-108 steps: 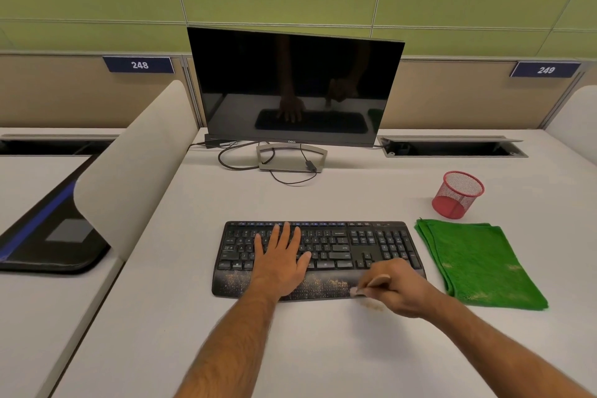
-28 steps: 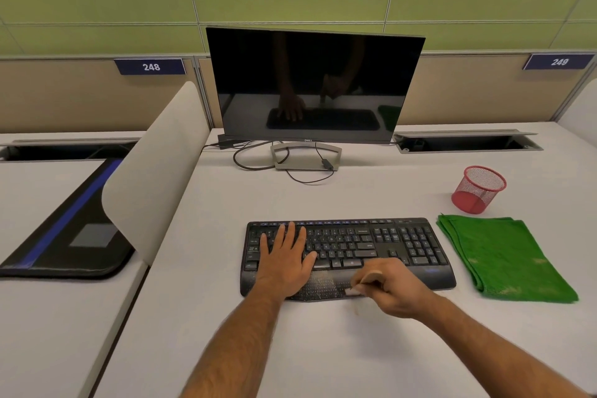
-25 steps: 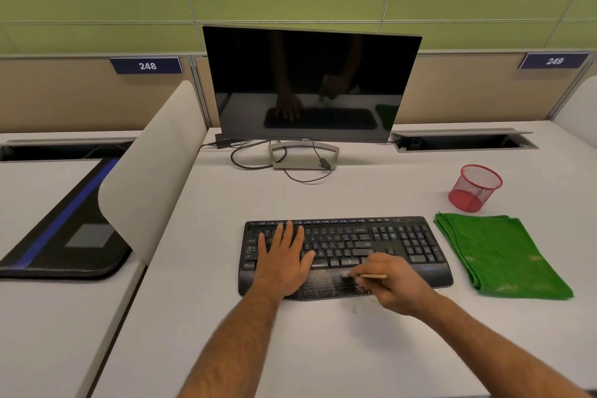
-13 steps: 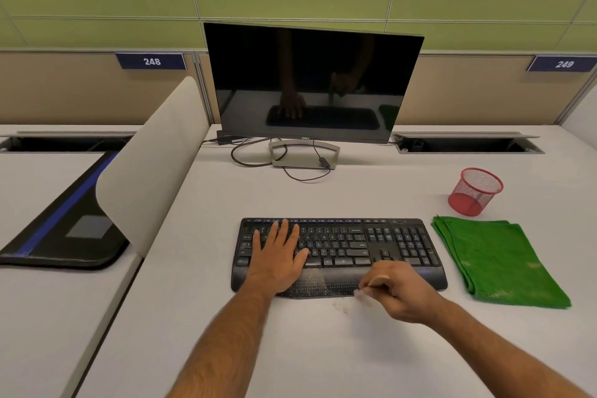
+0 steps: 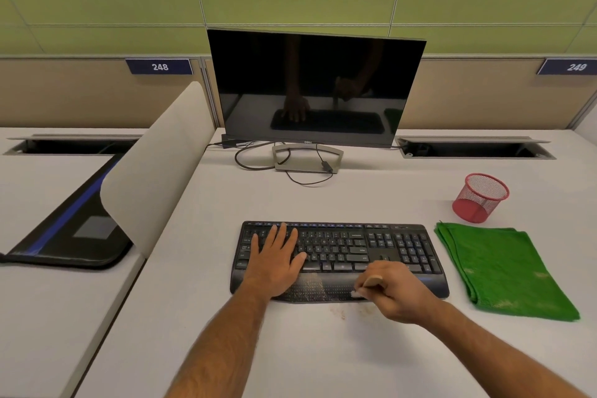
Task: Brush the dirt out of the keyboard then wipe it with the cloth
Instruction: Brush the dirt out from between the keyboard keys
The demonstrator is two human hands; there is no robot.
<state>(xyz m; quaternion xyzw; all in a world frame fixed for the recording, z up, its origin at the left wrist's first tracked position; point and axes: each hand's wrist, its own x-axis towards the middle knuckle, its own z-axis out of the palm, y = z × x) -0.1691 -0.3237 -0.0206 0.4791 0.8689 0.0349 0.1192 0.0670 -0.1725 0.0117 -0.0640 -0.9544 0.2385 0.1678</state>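
- Head view, only camera we have.
- keyboard (image 5: 355, 249): black, flat on the desk (image 5: 323, 359), mid-desk, long side parallel to the near edge, palm rest facing us.
- Palm rest has pale dust specks in the middle strip; we also see a small smear of brownish dirt (image 5: 339, 312) on the desk just off the keyboard's near edge.
- left hand (image 5: 274, 262): fingers straight and spread, palm down on the left block of keys, heel on the palm rest. Grip apart, just pressing, nothing clasped.
- right hand (image 5: 392, 292): over the right-centre of the palm rest, fingers curled. Grip clamped on a small brush (image 5: 365, 287); we see a tan handle stub and pale bristles touching the palm rest near its near edge.
- Rest of the brush is hidden inside the fist, so we can't tell its full shape.
- cloth (image 5: 504, 271): green, folded, flat on the desk just right of the keyboard, not touching either hand. A few light specks on it.
- red mesh cup (image 5: 479, 197): upright, behind the cloth toward the far right of the desk.
- monitor (image 5: 315, 87): dark screen, on its stand at the far edge, cables (image 5: 258, 155) looped by the base.
- Curved divider panel (image 5: 155, 165) along the desk's left edge.
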